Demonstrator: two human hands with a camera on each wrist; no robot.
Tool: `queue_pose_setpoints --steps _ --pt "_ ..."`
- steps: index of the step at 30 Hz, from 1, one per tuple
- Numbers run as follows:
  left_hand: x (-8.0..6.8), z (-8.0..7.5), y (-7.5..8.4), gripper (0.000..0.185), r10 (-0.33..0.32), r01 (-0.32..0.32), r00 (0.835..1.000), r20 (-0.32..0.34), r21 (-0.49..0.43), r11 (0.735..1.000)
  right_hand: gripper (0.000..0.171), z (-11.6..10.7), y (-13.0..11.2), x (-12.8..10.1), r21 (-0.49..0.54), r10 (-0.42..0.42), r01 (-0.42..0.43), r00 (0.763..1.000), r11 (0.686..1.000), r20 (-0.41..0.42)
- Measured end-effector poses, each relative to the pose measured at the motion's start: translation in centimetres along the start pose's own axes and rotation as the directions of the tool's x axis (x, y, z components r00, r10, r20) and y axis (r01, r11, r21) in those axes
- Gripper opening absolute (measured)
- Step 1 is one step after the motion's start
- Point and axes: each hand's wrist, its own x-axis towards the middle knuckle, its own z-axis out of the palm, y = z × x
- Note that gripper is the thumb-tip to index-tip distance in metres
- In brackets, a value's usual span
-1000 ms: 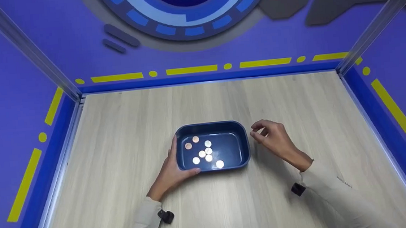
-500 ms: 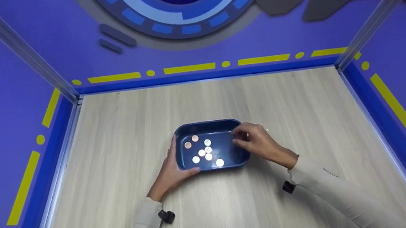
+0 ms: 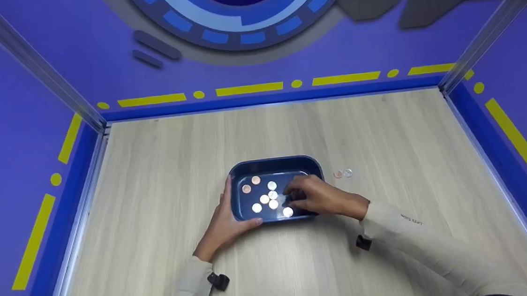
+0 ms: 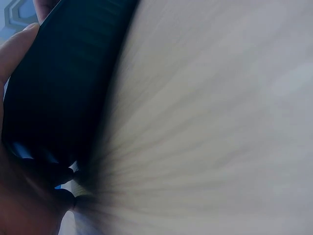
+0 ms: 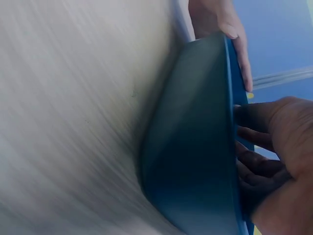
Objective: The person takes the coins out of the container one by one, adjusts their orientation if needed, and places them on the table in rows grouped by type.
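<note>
A dark blue rectangular dish (image 3: 271, 162) with rounded corners stands on the table, with several round coins lying inside, some copper-coloured (image 3: 246, 189) and some silvery (image 3: 288, 212). My left hand (image 3: 224, 221) holds the dish at its left end, thumb on the near rim and fingers along the left wall. My right hand (image 3: 316, 195) reaches over the right rim into the dish, its fingers bent and its thumb apart from them near the coins. No coin shows between them. In the right wrist view, the dish wall (image 5: 195, 127) partly hides these fingertips.
Two more coins, one copper-coloured (image 3: 337, 174) and one silvery (image 3: 348, 173), lie side by side on the wooden table (image 3: 188, 154) to the right of the dish. Purple-blue panels (image 3: 257, 68) stand around its back and sides.
My right hand has moved left from beside the dish into it, uncovering the two coins on the table. The left hand keeps its hold, and the dish has hardly moved.
</note>
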Motion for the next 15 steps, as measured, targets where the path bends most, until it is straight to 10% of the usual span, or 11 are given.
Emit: queue_pose_setpoints --steps 15 --pt "-0.1 0.0 -0.1 0.149 0.015 -0.015 1.0 -0.014 0.011 1.0 0.028 0.7 0.6 1.7 -0.078 -0.012 0.033 0.967 0.996 0.255"
